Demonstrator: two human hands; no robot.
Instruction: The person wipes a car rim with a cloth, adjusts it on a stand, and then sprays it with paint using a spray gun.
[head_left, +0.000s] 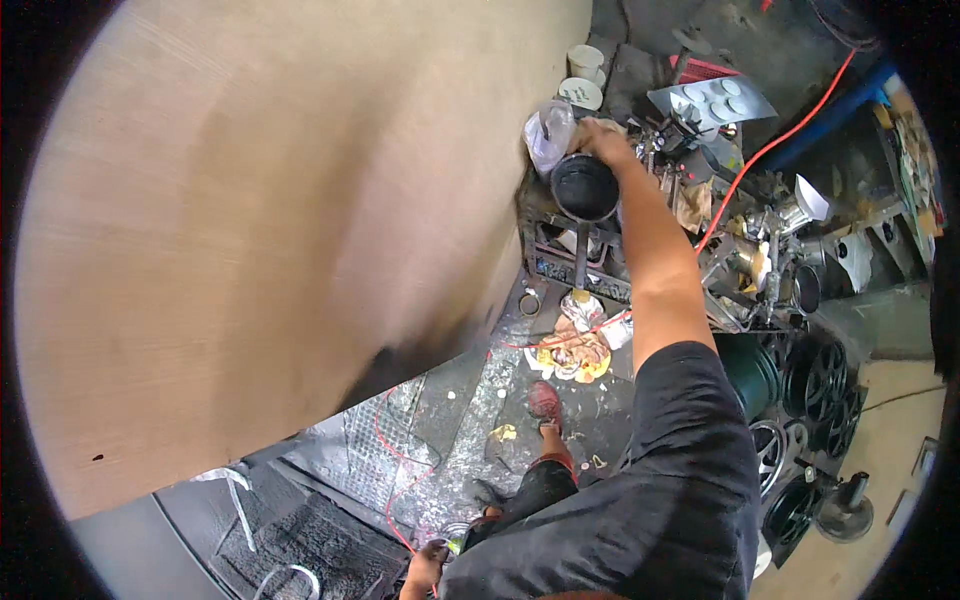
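Observation:
My right arm stretches out to a cluttered work stand, and the right hand (603,146) is bent closed at the far rim of a black pan (584,188) with a long handle. Pale brown crumpled material lies against its fingers; what they grip is too small to tell. A clear plastic bag (548,137) sits just left of the pan. Low in the view, my left hand (427,566) is closed beside my leg, around a shiny object (453,536) with a bit of green. I cannot make out its kind.
A large pale brown panel (270,220) fills the left side. White tubs (584,62) stand beyond the pan. Metal tools and spray guns crowd the stand's right. A red hose (770,148) hangs there; another crosses the floor. Crumpled rags (572,350) lie below the stand; wheels (768,445) stand right.

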